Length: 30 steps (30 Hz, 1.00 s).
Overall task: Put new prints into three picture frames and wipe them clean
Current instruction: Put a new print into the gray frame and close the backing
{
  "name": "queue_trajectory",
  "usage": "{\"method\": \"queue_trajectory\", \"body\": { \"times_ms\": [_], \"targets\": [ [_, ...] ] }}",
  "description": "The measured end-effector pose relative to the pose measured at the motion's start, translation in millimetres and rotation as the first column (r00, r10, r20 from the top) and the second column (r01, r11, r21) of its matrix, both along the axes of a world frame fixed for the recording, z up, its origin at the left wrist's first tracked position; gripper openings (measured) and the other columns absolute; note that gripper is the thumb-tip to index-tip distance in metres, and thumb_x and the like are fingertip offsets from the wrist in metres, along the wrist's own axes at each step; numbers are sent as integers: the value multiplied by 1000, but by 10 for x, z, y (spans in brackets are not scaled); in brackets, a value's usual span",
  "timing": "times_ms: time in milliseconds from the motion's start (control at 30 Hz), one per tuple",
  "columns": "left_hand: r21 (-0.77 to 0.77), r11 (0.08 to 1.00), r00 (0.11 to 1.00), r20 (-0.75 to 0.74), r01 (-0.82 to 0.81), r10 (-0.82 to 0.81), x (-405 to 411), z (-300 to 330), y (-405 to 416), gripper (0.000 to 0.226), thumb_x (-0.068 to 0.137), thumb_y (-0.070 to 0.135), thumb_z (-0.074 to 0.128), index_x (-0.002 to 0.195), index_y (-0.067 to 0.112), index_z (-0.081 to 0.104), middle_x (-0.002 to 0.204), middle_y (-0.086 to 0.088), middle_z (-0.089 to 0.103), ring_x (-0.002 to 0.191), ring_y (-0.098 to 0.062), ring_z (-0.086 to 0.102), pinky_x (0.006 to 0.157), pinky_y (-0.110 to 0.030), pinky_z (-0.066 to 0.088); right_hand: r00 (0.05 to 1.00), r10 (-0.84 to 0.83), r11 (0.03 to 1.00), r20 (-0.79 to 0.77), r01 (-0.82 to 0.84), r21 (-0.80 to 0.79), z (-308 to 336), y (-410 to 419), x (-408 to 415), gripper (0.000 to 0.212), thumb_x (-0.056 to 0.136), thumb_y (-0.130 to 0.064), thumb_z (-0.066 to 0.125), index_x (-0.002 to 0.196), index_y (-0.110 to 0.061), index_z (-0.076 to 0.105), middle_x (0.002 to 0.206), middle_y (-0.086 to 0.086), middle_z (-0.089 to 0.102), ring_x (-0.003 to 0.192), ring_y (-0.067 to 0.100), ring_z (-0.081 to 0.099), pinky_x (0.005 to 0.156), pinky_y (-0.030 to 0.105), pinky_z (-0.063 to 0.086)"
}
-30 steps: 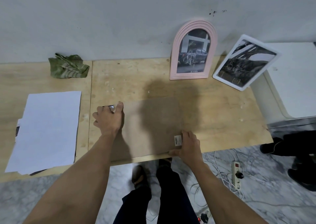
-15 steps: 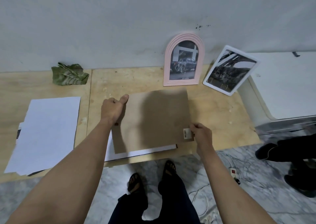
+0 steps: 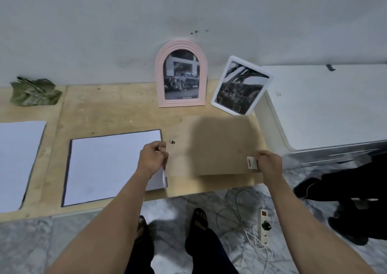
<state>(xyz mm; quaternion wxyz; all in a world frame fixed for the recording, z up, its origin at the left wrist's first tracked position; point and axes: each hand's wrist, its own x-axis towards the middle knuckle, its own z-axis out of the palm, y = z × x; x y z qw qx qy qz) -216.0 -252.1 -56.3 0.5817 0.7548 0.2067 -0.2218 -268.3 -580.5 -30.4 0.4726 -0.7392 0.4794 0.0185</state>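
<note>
I hold a brown backing board (image 3: 211,146) over the right part of the wooden table (image 3: 109,110). My left hand (image 3: 154,158) grips its left edge and my right hand (image 3: 269,161) pinches its right edge by a white sticker. A small metal hanger shows near the board's top left. To the left lies a dark frame (image 3: 68,169) face down with a white sheet (image 3: 111,165) in it. A pink arched frame (image 3: 181,77) and a white frame (image 3: 240,85), both with prints, lean at the back.
A green cloth (image 3: 34,91) lies crumpled at the back left. A stack of white paper (image 3: 18,160) covers the table's left end. A white cabinet (image 3: 326,106) stands to the right. A power strip (image 3: 264,225) and cables lie on the floor by my feet.
The brown board has been lifted off the frame and carried to the right, uncovering the white sheet. Both hands kept hold of its edges. The view has shifted right.
</note>
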Motion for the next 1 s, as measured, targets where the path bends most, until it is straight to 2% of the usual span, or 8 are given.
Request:
{"method": "queue_trajectory", "body": {
  "times_ms": [67, 167, 267, 500, 633, 800, 900, 1000],
  "targets": [
    [71, 997, 1000, 0, -29, 29, -75, -122, -203, 32, 84, -15, 54, 109, 0, 67, 74, -4, 59, 55, -27, 54, 56, -31, 48, 999, -18, 998, -33, 15, -63, -89, -136, -6, 14, 84, -10, 60, 82, -15, 73, 94, 14, 71, 84, 31, 67, 81, 46, 57],
    [142, 989, 999, 1, -36, 36, -196, -269, -359, 34, 80, -12, 56, 109, 3, 66, 78, -6, 62, 59, -29, 59, 61, -33, 50, 994, 27, 995, -101, -37, -97, -194, -228, -14, 21, 84, -12, 59, 97, -5, 74, 102, 18, 71, 92, 34, 65, 82, 39, 55],
    [246, 969, 1000, 12, -27, 24, -279, -384, -461, 35, 82, -9, 58, 112, 7, 68, 90, -9, 69, 78, -27, 65, 79, -35, 56, 989, 58, 991, -132, -73, -113, -298, -289, -31, 24, 87, -10, 57, 103, -5, 73, 106, 18, 70, 97, 33, 64, 74, 30, 48],
    [370, 928, 999, 23, 29, -41, -338, -432, -554, 39, 92, 4, 59, 130, 6, 65, 122, -8, 69, 120, -27, 60, 97, -24, 40, 986, 44, 986, -164, -69, -151, -418, -236, -72, 26, 88, -7, 51, 102, -6, 73, 102, 16, 71, 90, 31, 64, 69, 29, 47],
    [416, 909, 993, 89, 35, -79, -353, -339, -492, 28, 93, 14, 60, 118, 14, 72, 120, -4, 71, 113, -26, 63, 96, -30, 46, 986, 58, 970, -157, -93, -226, -375, -72, -51, 30, 82, -8, 48, 101, -14, 71, 104, 13, 70, 94, 33, 62, 87, 43, 51],
    [487, 873, 992, 125, -31, -34, -368, -201, 47, 28, 95, 13, 56, 118, 12, 71, 120, -5, 71, 112, -26, 63, 90, -28, 44, 928, 357, 920, -103, -369, -135, -256, 605, 38, 26, 90, -9, 48, 105, -11, 69, 104, 12, 68, 93, 31, 60, 74, 32, 45],
    [595, 802, 997, 76, -49, 4, -380, -146, 606, 33, 95, 13, 53, 125, 11, 67, 127, -10, 67, 115, -31, 61, 91, -33, 46, 787, 611, 785, -80, -616, -66, -260, 1195, 76, 20, 88, -14, 51, 91, -4, 69, 92, 15, 70, 88, 33, 64, 68, 35, 47],
    [679, 733, 999, 24, -38, 30, -382, -120, 1198, 38, 95, 15, 53, 131, 8, 63, 130, -15, 60, 115, -36, 59, 91, -41, 48, 654, 749, 651, -103, -756, -65, -295, 1772, 70, 24, 91, -14, 46, 75, 1, 56, 74, 18, 60, 72, 33, 59, 57, 32, 34]
  ]
}}
